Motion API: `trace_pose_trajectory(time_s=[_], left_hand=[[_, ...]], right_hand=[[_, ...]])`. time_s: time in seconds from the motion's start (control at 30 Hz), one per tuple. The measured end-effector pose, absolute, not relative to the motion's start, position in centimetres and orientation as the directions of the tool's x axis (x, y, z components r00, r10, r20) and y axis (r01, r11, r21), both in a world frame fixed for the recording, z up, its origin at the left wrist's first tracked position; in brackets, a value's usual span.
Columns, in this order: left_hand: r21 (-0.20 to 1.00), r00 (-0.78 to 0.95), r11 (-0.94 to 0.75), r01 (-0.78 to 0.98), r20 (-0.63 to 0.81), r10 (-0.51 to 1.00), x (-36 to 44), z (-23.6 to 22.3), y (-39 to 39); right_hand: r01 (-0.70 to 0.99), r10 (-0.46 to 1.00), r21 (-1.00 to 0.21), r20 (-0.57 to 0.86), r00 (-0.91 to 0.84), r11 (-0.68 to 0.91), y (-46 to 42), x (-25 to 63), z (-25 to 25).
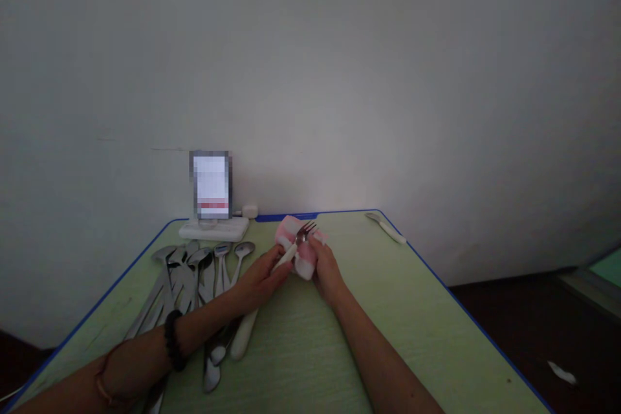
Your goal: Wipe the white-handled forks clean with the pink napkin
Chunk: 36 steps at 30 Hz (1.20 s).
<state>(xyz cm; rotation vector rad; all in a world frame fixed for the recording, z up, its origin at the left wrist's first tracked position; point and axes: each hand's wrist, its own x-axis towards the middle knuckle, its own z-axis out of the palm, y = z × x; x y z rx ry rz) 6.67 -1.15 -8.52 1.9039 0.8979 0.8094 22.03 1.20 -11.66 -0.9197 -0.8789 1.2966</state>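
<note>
The left hand (262,278) has its fingers closed about the white handle of a metal-headed fork (301,233), while the right hand (327,265) pinches a soft pink-and-white cloth (305,270) behind and beside the fork's head. The fork is held above the middle of a pale green, blue-edged table (388,310), tines pointing up and away. The step looks like wiping; to do it well, the left grip should stay firm on the handle, and the cloth should fold round both faces of the head and draw outward along the tines—never across the points, where it could snag or prick the thumb. As for numbers: one cloth, one fork in hand, one white-handled metal utensil (388,231) by the right edge, its head too small to make out, and one smooth white handle (244,336) below the left forearm. The heap of shiny silver cutlery (182,278) at left shows at least three spoon bowls at its far end—overlaps and the forearm prevent a full count.
</note>
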Motion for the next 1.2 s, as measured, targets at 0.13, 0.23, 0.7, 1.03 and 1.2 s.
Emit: trace_pose_trajectory(time_s=[0.13, 0.23, 0.7, 1.03, 1.2], left_hand=[[0.885, 0.574, -0.379, 0.27, 0.168, 0.801, 6.7, -8.1, -1.4], [0.882, 0.597, -0.388, 0.269, 0.164, 0.786, 6.6, -7.9, -1.4], [0.89, 0.541, -0.346, 0.296, 0.143, 0.829, 6.7, -8.3, -1.4], [0.887, 0.54, -0.351, 0.299, 0.146, 0.829, 6.8, -8.6, -1.1], [0.891, 0.548, -0.346, 0.295, 0.139, 0.825, 6.7, -8.4, -1.2]], right_hand=[[-0.399, 0.995, -0.917, -0.032, 0.093, 0.007, 0.9, 22.1, -11.4], [-0.475, 0.992, -0.88, -0.066, 0.109, -0.006, 0.8, 22.0, -11.1], [-0.645, 0.991, -0.762, -0.048, 0.127, 0.046, 0.4, 22.0, -9.9], [-0.413, 0.999, -0.911, 0.036, -0.024, 0.023, 0.3, 22.5, -10.9], [-0.515, 0.998, -0.857, 0.003, 0.06, 0.034, 0.2, 22.1, -10.5]])
